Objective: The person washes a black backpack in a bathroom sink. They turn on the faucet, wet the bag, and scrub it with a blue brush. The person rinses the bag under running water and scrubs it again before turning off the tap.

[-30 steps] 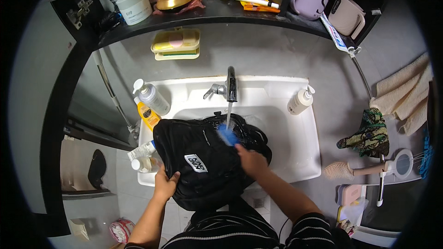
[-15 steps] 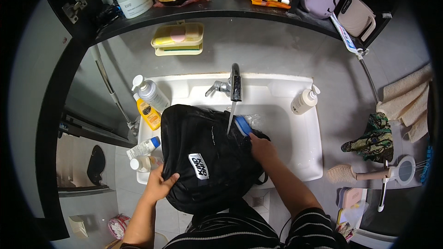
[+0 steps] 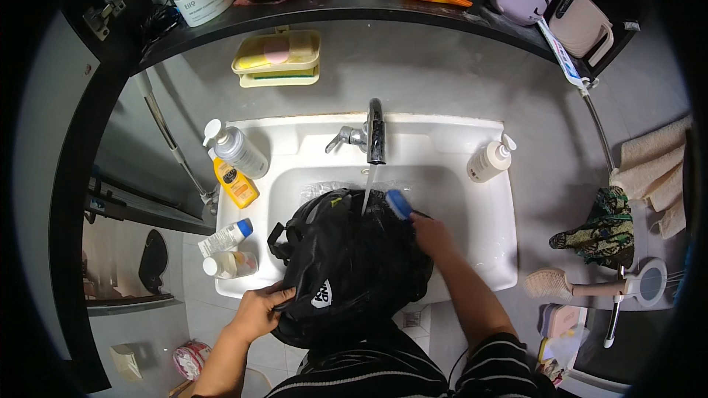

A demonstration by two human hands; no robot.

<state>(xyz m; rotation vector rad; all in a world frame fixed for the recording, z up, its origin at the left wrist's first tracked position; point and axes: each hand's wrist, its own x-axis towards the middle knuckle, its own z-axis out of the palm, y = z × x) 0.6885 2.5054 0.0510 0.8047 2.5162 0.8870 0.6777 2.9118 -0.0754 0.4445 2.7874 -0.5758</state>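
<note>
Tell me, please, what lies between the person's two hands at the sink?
In the head view, the black backpack lies between the left hand and the right hand, under the tap's running water.

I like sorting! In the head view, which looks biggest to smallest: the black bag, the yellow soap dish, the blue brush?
1. Black fabric backpack
2. Yellow plastic soap dish
3. Blue scrub brush, partly hidden by the right hand

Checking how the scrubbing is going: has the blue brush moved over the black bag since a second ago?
Yes. The blue brush in the right hand has shifted right of the water stream from the tap; earlier it sat under or just left of it.
</note>
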